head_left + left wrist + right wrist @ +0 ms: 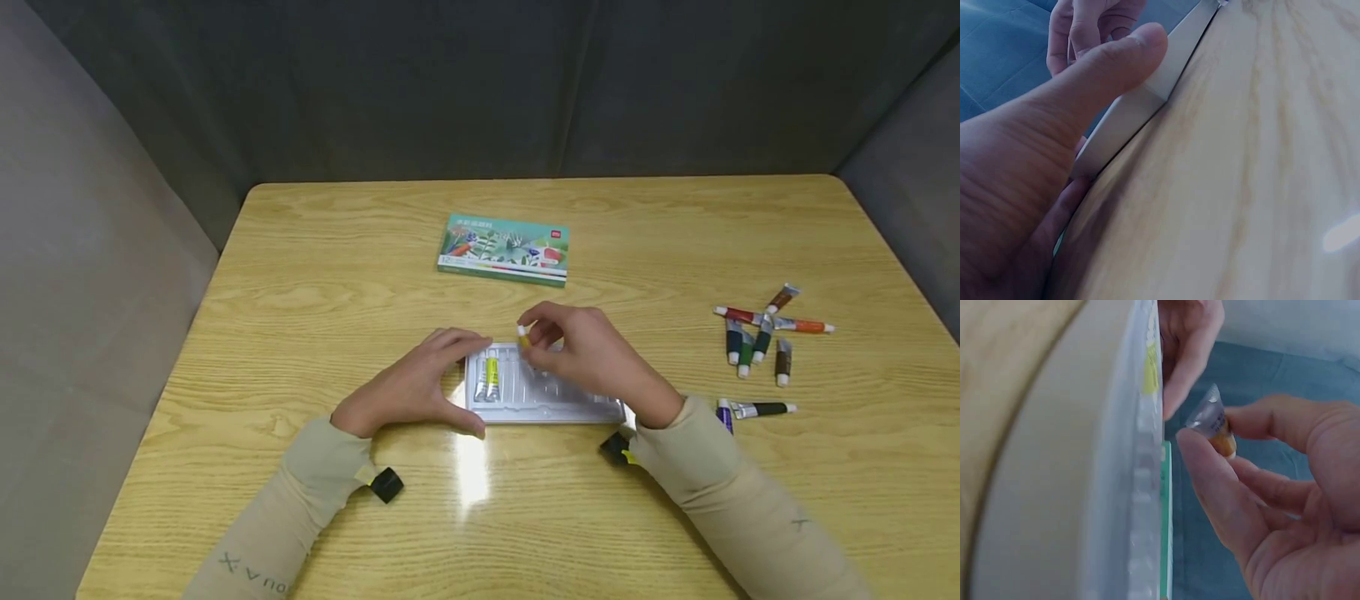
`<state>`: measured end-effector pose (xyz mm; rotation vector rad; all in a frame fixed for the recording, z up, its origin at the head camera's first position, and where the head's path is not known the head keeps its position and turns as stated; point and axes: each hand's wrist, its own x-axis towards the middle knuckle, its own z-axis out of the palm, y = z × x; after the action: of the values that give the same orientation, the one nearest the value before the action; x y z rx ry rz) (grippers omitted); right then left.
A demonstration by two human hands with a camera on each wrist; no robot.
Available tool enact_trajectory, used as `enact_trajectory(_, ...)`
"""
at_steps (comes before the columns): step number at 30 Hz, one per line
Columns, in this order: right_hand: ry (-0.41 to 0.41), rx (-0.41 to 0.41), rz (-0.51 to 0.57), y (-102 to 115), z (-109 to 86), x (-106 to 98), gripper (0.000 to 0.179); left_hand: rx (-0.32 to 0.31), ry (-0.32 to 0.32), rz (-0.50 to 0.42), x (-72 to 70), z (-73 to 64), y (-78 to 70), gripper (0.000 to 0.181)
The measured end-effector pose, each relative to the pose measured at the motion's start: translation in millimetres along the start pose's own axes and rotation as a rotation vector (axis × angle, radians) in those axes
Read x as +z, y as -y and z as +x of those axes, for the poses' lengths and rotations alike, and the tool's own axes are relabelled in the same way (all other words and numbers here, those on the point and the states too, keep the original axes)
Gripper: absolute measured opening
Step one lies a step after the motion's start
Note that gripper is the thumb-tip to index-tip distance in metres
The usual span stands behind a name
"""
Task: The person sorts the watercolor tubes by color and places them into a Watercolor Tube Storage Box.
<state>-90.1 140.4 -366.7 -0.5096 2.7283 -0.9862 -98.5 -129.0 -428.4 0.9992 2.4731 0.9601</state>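
My right hand pinches a small paint tube between thumb and fingers, above the tray. In the right wrist view this tube shows a clear flattened end and a yellow-orange band near its white cap. My left hand holds the left end of the white plastic tray, thumb at the near corner and fingers at the far one. A yellow-labelled tube and a white-labelled tube lie side by side in the tray's left slots. The right hand hides part of the tray.
A green illustrated paint box lies behind the tray. To the right, several loose tubes in a cluster include red, orange, brown and green ones. Nearer are a purple tube and a dark tube, beside the right sleeve.
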Motion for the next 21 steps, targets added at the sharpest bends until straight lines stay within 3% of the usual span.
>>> enact_trajectory(7,-0.008,0.045,0.044,6,0.3,14,0.031,0.001,0.008,0.003,0.2,0.9,0.7,0.114)
enact_trajectory(14,-0.041,0.015,0.07,9,-0.3,25,0.032,-0.002,0.003,-0.012,0.2,0.5,-0.1,0.113)
enact_trajectory(21,-0.007,0.023,0.097,9,-0.3,31,0.028,-0.002,0.005,-0.01,-0.7,0.8,-1.8,0.113)
